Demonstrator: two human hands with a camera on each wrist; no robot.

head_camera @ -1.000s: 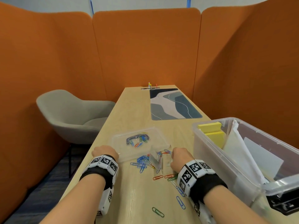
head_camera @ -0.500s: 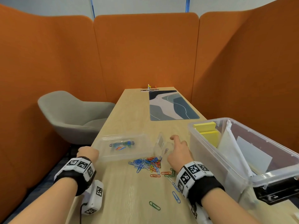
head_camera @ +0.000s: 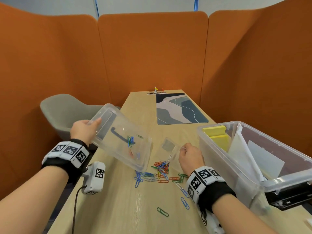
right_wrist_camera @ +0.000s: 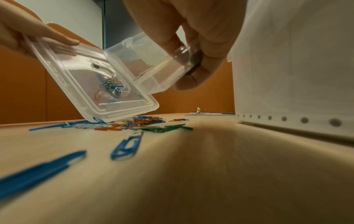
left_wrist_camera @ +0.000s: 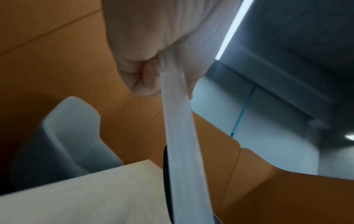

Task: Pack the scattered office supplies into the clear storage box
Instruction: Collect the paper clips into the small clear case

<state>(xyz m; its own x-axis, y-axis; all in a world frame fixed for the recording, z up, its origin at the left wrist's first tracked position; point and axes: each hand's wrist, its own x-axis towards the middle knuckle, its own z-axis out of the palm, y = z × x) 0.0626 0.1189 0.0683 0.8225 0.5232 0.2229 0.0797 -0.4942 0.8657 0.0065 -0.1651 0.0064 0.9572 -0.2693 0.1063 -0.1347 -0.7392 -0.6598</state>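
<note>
My left hand (head_camera: 84, 130) grips the raised left end of a clear shallow tray (head_camera: 121, 141), which slopes down to the right. A few coloured paper clips lie in it, and its low edge sits at a heap of paper clips (head_camera: 160, 169) on the table. In the left wrist view, the fingers (left_wrist_camera: 141, 72) curl on the tray's rim (left_wrist_camera: 182, 144). My right hand (head_camera: 189, 156) pinches a small clear box (head_camera: 170, 147), tilted over the heap; the right wrist view shows its fingers (right_wrist_camera: 201, 45) round that box (right_wrist_camera: 149, 63). The big clear storage box (head_camera: 219, 159) stands at the right.
The storage box holds yellow sticky notes (head_camera: 214, 130) and white papers (head_camera: 244, 149). Loose clips (head_camera: 163, 211) lie near the table's front. A patterned desk mat (head_camera: 179, 108) lies further back. A grey chair (head_camera: 67, 112) stands left of the table, and orange partitions surround it.
My left hand has lifted the tray's left end so that it tilts towards the clip heap. My right hand has taken hold of the small clear box and raised it.
</note>
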